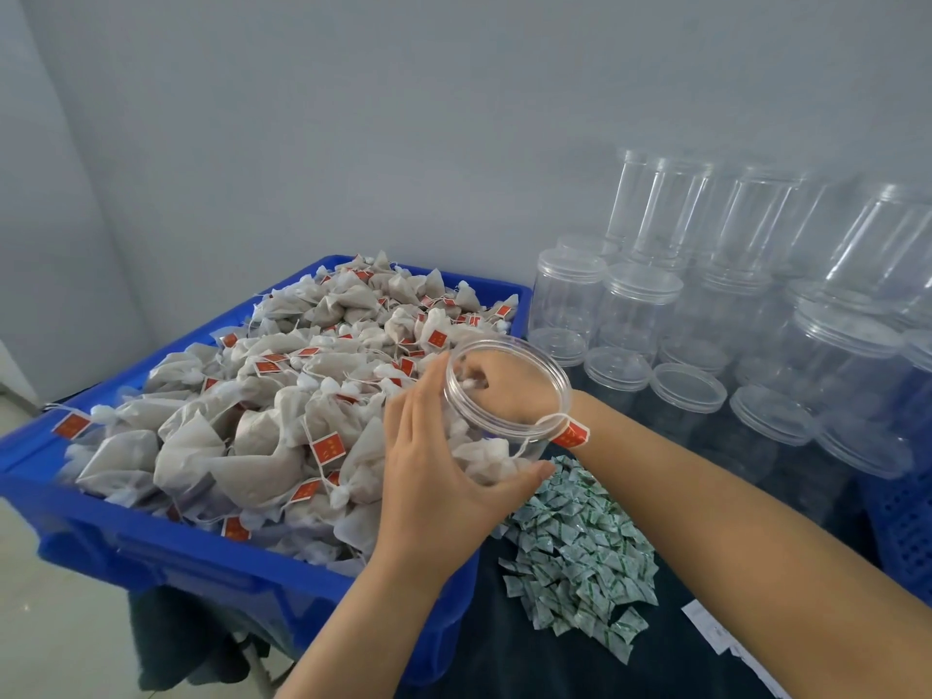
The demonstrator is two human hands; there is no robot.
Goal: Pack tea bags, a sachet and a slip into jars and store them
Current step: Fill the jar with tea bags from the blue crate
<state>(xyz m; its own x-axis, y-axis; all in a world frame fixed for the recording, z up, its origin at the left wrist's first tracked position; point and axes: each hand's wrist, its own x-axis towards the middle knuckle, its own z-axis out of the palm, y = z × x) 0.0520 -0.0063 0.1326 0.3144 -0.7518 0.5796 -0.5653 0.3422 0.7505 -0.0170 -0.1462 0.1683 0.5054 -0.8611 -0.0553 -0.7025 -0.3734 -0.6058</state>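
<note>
At the centre of the frame the left hand (444, 461) cups a clear open jar (507, 396) from the near side, its fingers laid straight along the left wall and its thumb pressed under the lower right of the body, so the jar sits tilted with its mouth turned toward the camera. The right hand (497, 383) is plunged through that mouth up to the wrist; seen through the plastic, its fingers are curled onto a white tea bag inside, though the wall blurs the exact hold. More tea bags lie in the jar's lower part, and one red tag (570, 435) on a string hangs over the rim at the lower right, against the right wrist. Its yellow characters are too small to read.

Left of the jar, a blue crate (166, 552) fills the left half of the frame, heaped with loose tea bags (262, 396), each with the same red tag and unreadable yellow print. Below the jar, at lower centre, lies a pile of small green-and-white sachets (580, 562) on a dark cloth (529, 663); their printing is illegible. White printed slips (716, 633) show at the lower right edge, text blurred. Empty lidded jars (756, 315) are stacked across the right side against the wall.
</note>
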